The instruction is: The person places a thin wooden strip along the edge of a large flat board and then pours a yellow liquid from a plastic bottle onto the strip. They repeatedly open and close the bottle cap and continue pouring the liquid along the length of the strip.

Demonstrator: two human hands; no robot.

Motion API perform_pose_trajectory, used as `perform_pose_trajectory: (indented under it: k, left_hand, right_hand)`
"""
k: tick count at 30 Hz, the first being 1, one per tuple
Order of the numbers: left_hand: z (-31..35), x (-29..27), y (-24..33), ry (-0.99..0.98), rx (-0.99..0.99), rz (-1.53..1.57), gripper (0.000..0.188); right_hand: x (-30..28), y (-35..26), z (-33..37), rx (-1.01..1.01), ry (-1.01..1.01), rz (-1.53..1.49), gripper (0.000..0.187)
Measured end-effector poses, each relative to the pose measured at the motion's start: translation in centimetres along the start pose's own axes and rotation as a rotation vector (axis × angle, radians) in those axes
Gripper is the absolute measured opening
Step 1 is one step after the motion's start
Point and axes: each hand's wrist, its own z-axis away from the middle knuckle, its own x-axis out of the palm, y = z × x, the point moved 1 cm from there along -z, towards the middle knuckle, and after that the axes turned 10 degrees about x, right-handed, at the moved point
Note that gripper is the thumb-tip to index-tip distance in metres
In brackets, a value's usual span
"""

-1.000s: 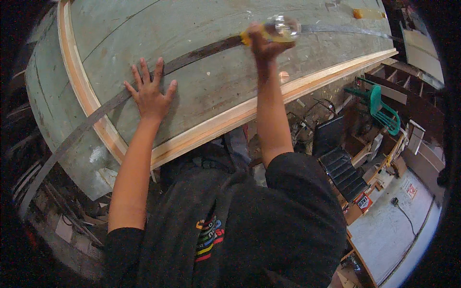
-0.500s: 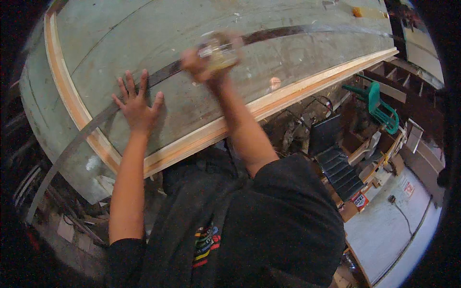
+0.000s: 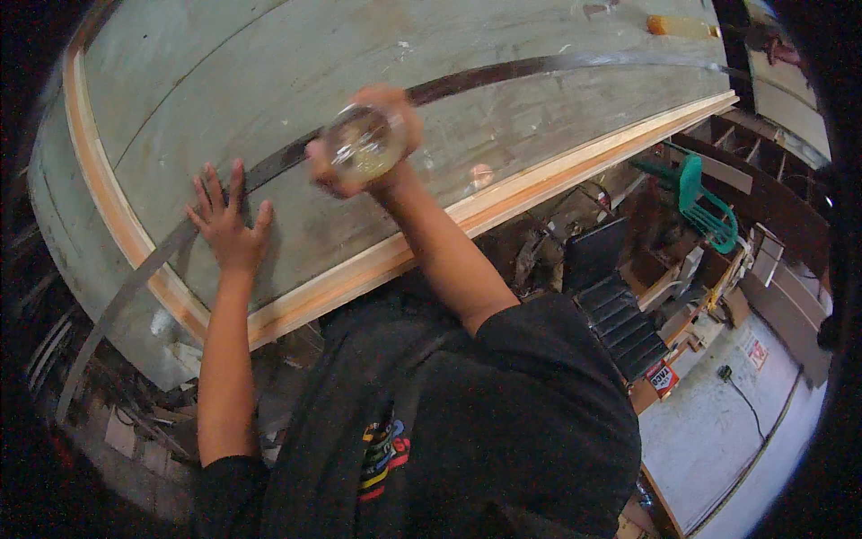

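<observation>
My left hand (image 3: 232, 220) lies flat with fingers spread on a large grey-green board (image 3: 260, 81), its fingertips at a long dark flexible strip (image 3: 485, 77). The strip runs across the board and hangs past its left edge. My right hand (image 3: 409, 130) grips a clear, round, yellowish object (image 3: 364, 144) over the strip. Motion blurs this object, so its kind is unclear. Pale wooden battens (image 3: 557, 175) lie along the board's near side and left end.
An amber piece (image 3: 682, 27) rests at the board's far right. To the right stand a black padded chair (image 3: 620, 310), a green plastic chair (image 3: 705, 207) and a white surface (image 3: 709, 449) with a cable and plug. Dark clutter sits at the lower left.
My right hand has moved left along the strip with the round object, which now shows its round face. My left hand stays flat on the board. The whole view has shifted slightly.
</observation>
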Motion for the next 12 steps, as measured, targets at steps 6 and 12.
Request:
perform_pose_trajectory:
  k: [6, 12]
  left_hand:
    - [0.2, -0.2, 0.4, 0.011, -0.021, 0.020, 0.080]
    - [0.0, -0.4, 0.5, 0.028, -0.020, 0.005, 0.081]
  right_hand:
    - [-10.3, 10.2, -5.8, 0.103, 0.250, 0.112, 0.077]
    - [-10.9, 10.2, -6.2, -0.084, 0.298, 0.145, 0.090]
